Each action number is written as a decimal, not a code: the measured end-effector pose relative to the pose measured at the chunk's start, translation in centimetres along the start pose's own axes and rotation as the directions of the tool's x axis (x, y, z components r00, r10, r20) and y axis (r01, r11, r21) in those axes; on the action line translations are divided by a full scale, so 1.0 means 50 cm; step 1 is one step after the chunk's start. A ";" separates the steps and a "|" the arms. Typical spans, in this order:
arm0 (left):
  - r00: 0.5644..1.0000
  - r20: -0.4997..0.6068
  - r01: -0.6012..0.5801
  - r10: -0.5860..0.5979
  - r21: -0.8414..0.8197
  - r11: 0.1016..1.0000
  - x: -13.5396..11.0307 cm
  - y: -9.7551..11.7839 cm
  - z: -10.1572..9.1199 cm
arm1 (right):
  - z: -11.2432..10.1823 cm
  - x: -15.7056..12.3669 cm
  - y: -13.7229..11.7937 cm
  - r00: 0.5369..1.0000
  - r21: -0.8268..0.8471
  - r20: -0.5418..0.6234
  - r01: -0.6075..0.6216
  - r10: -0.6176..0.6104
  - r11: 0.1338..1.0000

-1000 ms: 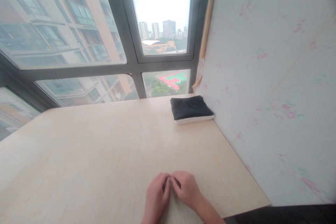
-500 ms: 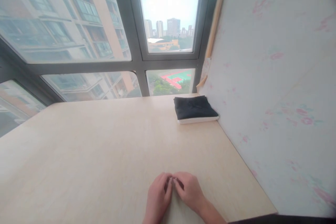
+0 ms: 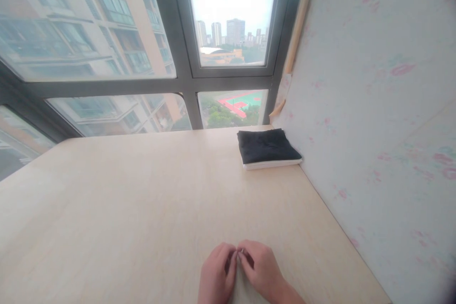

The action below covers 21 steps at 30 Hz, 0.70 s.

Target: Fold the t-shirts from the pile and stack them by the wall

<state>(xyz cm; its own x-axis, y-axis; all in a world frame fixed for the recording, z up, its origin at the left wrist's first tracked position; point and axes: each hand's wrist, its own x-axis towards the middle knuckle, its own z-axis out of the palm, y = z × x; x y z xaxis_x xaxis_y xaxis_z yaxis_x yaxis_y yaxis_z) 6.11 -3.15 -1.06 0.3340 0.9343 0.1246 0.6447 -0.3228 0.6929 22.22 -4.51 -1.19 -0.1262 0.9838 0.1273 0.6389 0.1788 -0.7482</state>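
Note:
At the bottom of the head view, my left hand (image 3: 219,270) and my right hand (image 3: 260,266) meet at their fingertips, just above or on the pale wooden surface (image 3: 142,218). Thumb and fingers of each hand are pinched together. Where the tips touch there is a tiny light spot, too small to name; the fingers cover most of it. Farther off toward the window lies a folded black cloth (image 3: 267,146) on top of a white flat item (image 3: 272,164), out of reach of both hands.
A wall with flowered paper (image 3: 374,128) borders the surface on the right. Dark grey window frames (image 3: 185,80) run along the back and left. A strip of wallpaper (image 3: 278,111) peels near the window corner.
The view has shifted slightly, so the hands sit a little lower in the picture. Both hands stay pinched tip to tip; the cloth lies as before.

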 end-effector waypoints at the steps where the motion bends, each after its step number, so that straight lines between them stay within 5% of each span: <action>1: 1.000 -0.005 -0.002 0.002 -0.006 1.000 0.001 -0.001 0.000 | 0.001 -0.001 -0.002 1.000 0.005 0.003 -0.009 0.009 1.000; 5: 0.999 -0.015 -0.039 0.038 -0.018 0.999 0.004 -0.004 0.000 | -0.015 0.014 0.002 0.994 0.208 0.069 -0.099 0.086 0.973; 9: 0.997 -0.032 -0.070 0.071 0.024 0.997 0.005 0.001 -0.005 | -0.112 0.111 0.044 0.977 0.318 -0.059 -0.177 0.205 0.931; 12: 0.997 -0.031 -0.072 0.073 0.039 0.997 0.007 0.009 -0.011 | -0.235 0.247 0.096 0.932 0.086 -0.316 -0.158 0.177 0.984; 14: 0.997 -0.025 -0.067 0.068 0.037 0.997 0.009 0.012 -0.013 | -0.312 0.348 0.132 0.919 -0.185 -0.381 -0.182 0.100 0.966; 17: 0.999 -0.025 -0.042 0.043 0.040 0.998 0.009 0.013 -0.011 | -0.386 0.474 0.178 0.935 -0.406 -0.341 -0.237 0.094 0.883; 21: 0.999 -0.031 -0.025 0.027 0.053 0.998 0.006 0.001 0.002 | -0.410 0.558 0.224 0.974 -0.498 -0.195 -0.198 0.113 0.844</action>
<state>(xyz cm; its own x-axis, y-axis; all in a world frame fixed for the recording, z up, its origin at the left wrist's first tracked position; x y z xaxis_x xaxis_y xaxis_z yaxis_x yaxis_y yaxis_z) 6.31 -2.89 -1.05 0.3295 0.9296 0.1653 0.6719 -0.3539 0.6506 41.42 25.19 7.35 0.0975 0.9812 0.1668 0.9425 -0.0372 -0.3322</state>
